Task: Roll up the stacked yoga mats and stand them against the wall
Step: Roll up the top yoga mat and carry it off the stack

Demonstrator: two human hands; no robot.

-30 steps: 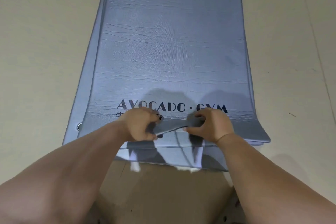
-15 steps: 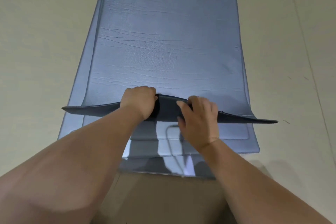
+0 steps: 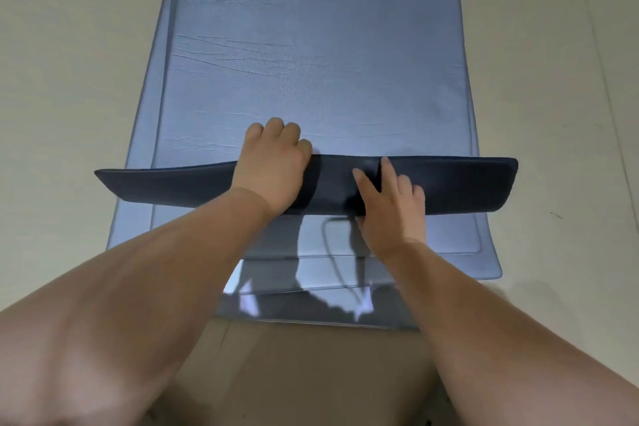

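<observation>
On a pale floor (image 3: 62,45), at the near end of a stack of blue-grey yoga mats, a person begins rolling the top mat (image 3: 311,45). Its turned end (image 3: 449,183) lies as a dark band across the stack, the lower mats (image 3: 484,263) flat beneath. The left hand (image 3: 273,166) grips the fold with its fingers curled over the far edge. The right hand (image 3: 390,204) lies on the band, forefinger and thumb extended, pressing rather than clasping. Both hands sit near the middle, and the left tip of the band sticks out past the stack. A tight, square first turn probably calls for hands set wider and even pressure forward, or the roll may run crooked.
</observation>
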